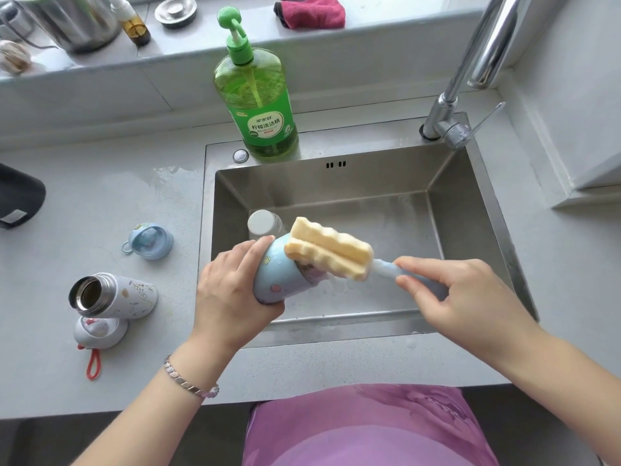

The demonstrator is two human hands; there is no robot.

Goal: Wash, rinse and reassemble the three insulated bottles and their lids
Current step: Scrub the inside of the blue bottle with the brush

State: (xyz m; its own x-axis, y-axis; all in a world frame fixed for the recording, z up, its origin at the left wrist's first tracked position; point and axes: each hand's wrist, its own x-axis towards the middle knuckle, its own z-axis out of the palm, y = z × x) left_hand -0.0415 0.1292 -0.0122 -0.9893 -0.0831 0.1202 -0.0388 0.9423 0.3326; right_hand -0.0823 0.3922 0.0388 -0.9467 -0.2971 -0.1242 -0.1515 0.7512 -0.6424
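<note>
Desk: grey stone desk with a steel sink set in it; water lies on the desk by the sink's left rear corner; a ledge runs behind
Tap: chrome tap at the sink's right rear corner
Soap: green pump bottle of soap upright on the sink's rear rim
Left grip: left grip is over the sink's front left part; fingers and thumb curl round the blue bottle and hold it tilted; a bracelet is on the wrist
Right grip: right grip is over the sink's front; thumb and fingers pinch the brush handle
Brush: yellow sponge head lies against the blue bottle's upper side, touching it; foam hangs just beneath
Third bottle: white-ended third bottle is in the sink's left part, partly hidden behind the left grip
White bottle: white bottle lies on its side on the desk left of the sink, open mouth to the left
Lids: white lid with a red loop touches the white bottle's near side; blue lid lies farther back, apart from both
Ledge: red cloth and steel pot
</note>
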